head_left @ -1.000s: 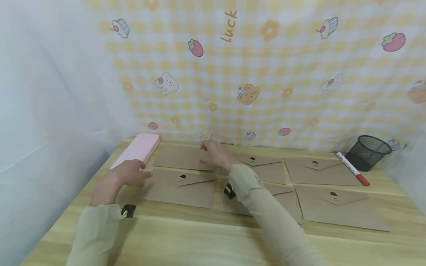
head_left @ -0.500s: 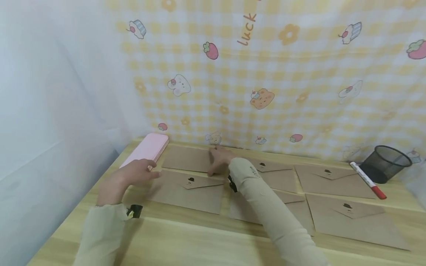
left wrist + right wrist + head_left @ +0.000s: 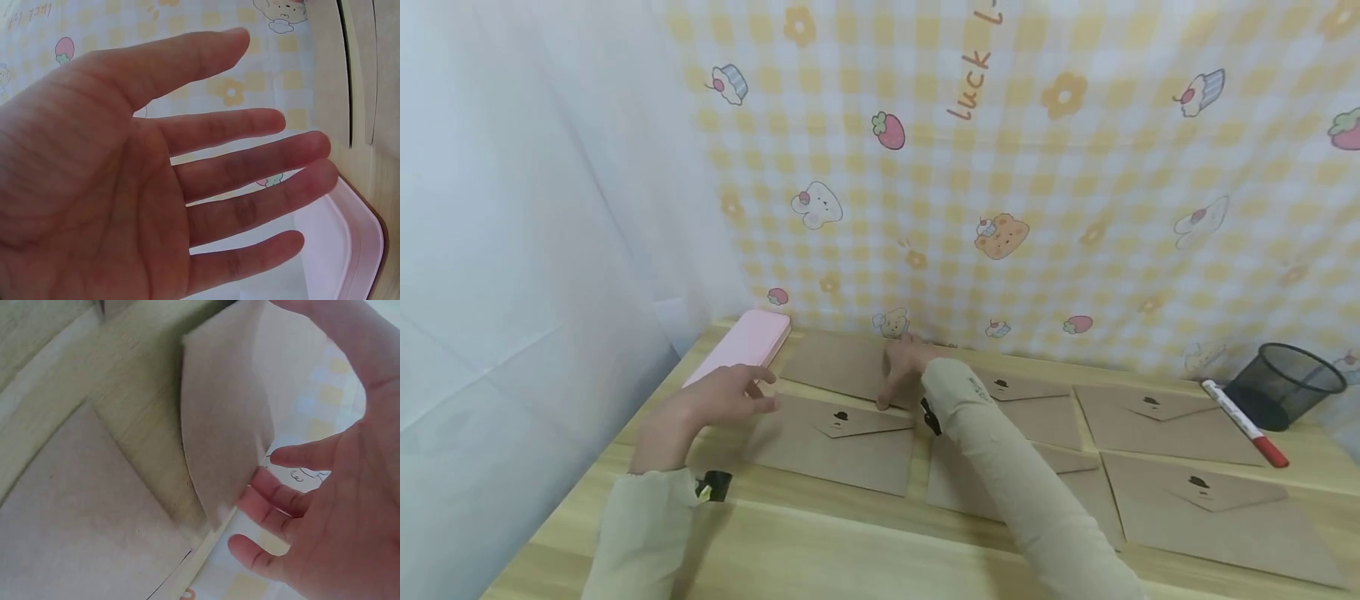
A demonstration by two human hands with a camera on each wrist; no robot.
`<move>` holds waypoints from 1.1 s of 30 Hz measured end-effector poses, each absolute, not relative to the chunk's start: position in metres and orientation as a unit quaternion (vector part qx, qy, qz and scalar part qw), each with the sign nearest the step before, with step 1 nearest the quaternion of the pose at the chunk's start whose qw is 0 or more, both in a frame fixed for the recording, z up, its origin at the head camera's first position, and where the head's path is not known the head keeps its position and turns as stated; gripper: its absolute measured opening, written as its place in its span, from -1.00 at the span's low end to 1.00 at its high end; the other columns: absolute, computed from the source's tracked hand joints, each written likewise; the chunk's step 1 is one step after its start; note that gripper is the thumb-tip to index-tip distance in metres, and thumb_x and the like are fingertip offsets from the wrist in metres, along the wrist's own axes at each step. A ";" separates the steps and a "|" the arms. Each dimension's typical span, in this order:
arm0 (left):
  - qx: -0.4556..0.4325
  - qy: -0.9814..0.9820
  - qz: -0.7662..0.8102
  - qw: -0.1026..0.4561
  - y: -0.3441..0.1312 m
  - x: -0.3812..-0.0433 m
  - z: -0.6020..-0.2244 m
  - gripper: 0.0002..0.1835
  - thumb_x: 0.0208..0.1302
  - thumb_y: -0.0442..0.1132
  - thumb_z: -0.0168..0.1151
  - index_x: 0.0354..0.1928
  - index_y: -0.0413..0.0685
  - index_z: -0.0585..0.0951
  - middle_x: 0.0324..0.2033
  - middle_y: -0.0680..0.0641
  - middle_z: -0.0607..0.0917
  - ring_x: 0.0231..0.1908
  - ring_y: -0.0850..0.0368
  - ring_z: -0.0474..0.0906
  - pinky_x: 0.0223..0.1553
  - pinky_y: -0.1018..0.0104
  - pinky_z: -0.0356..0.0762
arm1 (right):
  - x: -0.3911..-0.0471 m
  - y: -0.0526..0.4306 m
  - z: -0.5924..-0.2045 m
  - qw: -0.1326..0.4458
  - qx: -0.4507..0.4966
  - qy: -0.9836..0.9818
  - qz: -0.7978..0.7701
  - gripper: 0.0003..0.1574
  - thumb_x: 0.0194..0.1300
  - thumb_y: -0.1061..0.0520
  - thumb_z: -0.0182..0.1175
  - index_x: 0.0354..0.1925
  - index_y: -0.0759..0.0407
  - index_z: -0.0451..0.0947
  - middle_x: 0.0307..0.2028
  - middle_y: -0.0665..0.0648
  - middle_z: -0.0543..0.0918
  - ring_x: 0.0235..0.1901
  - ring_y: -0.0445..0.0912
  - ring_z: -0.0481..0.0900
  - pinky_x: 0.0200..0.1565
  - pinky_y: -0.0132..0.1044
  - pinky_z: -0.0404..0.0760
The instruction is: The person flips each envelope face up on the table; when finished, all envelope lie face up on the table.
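Observation:
My right hand (image 3: 904, 367) holds the right end of the plain brown envelope (image 3: 831, 362) at the back left, thumb at its near edge and fingers at its far edge. In the right wrist view that envelope (image 3: 222, 412) bows between the thumb and fingers of the hand (image 3: 350, 487). My left hand (image 3: 707, 400) hovers by the left end of the front-left envelope (image 3: 842, 454), which carries a small black hat print on its flap. Nothing is in the left palm (image 3: 112, 187); its fingers are spread and nearly straight.
A pink box (image 3: 741, 343) lies at the back-left corner, beyond the left hand. More brown envelopes, such as the front-right one (image 3: 1217, 533), lie in two rows. A red-capped marker (image 3: 1240, 417) rests beside a black mesh pen holder (image 3: 1285, 387). A checked curtain (image 3: 1060, 200) hangs behind.
My right hand has come down onto the back-left envelope, its thumb spreading to the near edge and its grip closing. The left hand holds its pose. The head view has shifted left.

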State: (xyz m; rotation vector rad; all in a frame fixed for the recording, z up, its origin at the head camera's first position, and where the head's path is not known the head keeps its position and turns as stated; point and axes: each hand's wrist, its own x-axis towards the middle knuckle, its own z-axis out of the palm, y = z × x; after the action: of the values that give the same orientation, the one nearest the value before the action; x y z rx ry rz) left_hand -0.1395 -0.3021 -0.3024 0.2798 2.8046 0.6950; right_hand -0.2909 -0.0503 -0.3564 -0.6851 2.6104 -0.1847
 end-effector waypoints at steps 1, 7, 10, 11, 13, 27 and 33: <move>0.098 0.960 0.238 0.109 -0.302 -0.140 -0.303 -0.48 0.21 -0.12 0.22 0.07 -0.40 0.46 -0.29 -0.16 0.67 -0.24 -0.06 0.59 -0.17 0.04 0.49 | -0.289 -0.047 -0.356 0.213 -0.251 0.941 -0.077 0.00 -0.34 -0.28 0.50 0.05 0.10 0.40 0.14 0.29 0.23 0.12 0.11 0.16 0.05 0.05 0.36; 0.137 0.965 0.221 0.012 -0.298 -0.147 -0.309 -0.39 0.15 -0.16 0.28 0.13 -0.46 0.40 0.00 -0.43 0.50 0.05 -0.33 0.39 0.05 -0.12 0.33 | -0.274 -0.017 -0.346 0.190 -0.279 0.922 -0.188 0.44 -0.24 -0.13 0.51 0.41 0.28 -0.08 0.20 0.39 0.08 0.13 0.15 0.16 0.10 0.03 0.35; 0.160 0.963 0.218 -0.027 -0.291 -0.151 -0.312 -0.15 0.00 -0.16 0.40 0.27 -0.43 0.24 0.22 -0.46 0.26 0.22 -0.36 0.15 0.14 -0.17 0.19 | -0.260 0.003 -0.340 0.165 -0.306 0.912 -0.219 0.45 -0.23 -0.10 0.50 0.42 0.26 -0.13 0.15 0.36 0.09 0.06 0.12 0.23 0.05 -0.03 0.39; 0.167 0.962 0.214 -0.037 -0.287 -0.153 -0.313 -0.06 -0.06 -0.14 0.44 0.31 -0.40 0.19 0.26 -0.45 0.18 0.26 -0.35 0.08 0.15 -0.22 0.14 | -0.254 0.009 -0.337 0.152 -0.318 0.910 -0.219 0.45 -0.24 -0.10 0.50 0.42 0.27 -0.13 0.14 0.35 0.10 0.03 0.11 0.25 0.04 -0.04 0.40; 0.173 0.959 0.220 -0.039 -0.279 -0.155 -0.316 0.12 -0.20 -0.09 0.52 0.39 -0.27 0.09 0.36 -0.35 0.01 0.34 -0.27 -0.11 0.17 -0.30 -0.02 | -0.242 0.020 -0.334 0.131 -0.341 0.905 -0.217 0.45 -0.26 -0.13 0.49 0.42 0.26 -0.10 0.14 0.32 0.11 0.01 0.07 0.27 0.01 -0.08 0.42; 0.274 0.934 0.228 0.035 -0.225 -0.139 -0.322 0.18 -0.40 0.10 0.59 0.31 -0.30 0.25 0.16 -0.17 0.29 0.09 -0.11 0.32 0.07 -0.02 0.35 | -0.162 0.084 -0.324 0.115 -0.380 0.867 -0.301 0.27 -0.18 -0.20 0.47 0.35 0.13 0.02 0.30 0.21 0.08 0.25 0.15 0.14 0.12 0.14 0.27; 0.260 0.933 0.247 0.025 -0.239 -0.133 -0.300 0.16 -0.38 0.16 0.56 0.31 -0.20 0.27 0.20 -0.12 0.28 0.13 -0.08 0.31 0.08 -0.03 0.33 | -0.140 0.107 -0.321 -0.061 -0.466 0.797 -0.378 -0.40 -0.07 -0.09 0.45 -0.27 0.03 0.25 0.29 0.16 0.19 0.27 0.13 0.12 0.10 0.21 0.22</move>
State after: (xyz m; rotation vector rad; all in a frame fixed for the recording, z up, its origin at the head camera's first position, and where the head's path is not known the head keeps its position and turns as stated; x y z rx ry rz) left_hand -0.1333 -0.2388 -0.2996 0.8043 2.8866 0.7644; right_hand -0.1402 0.1071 -0.3213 -1.5256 2.6072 -1.2373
